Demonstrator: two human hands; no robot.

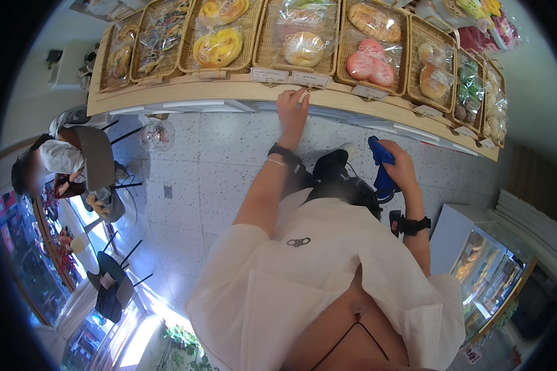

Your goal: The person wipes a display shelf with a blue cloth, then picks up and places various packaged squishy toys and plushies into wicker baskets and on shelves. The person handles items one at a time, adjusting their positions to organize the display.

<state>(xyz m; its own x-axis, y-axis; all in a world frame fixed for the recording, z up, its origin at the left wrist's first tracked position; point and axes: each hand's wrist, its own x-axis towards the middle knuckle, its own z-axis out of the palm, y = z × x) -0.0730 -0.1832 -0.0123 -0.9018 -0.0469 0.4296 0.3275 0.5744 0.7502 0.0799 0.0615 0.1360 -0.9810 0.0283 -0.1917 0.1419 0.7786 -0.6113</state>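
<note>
My left hand (293, 111) reaches to the front edge of a pale wooden display counter (229, 90). Its fingers are bent together at the edge, just below a white price card (310, 80) on a small clip. Whatever they pinch there is too small to make out. In my right hand (402, 166) is a bunched blue cloth (384, 173), held low beside my body, apart from the counter. Above my left hand, a wicker tray (263, 46) bears bagged bread (303, 49).
More wicker trays with wrapped bread line the counter, including a pink three-lobed loaf (371, 63) and yellow pastries (218, 48). At the left, a person (62, 154) sits on a grey chair (97, 157). A glass-fronted display case (489, 269) stands at the lower right.
</note>
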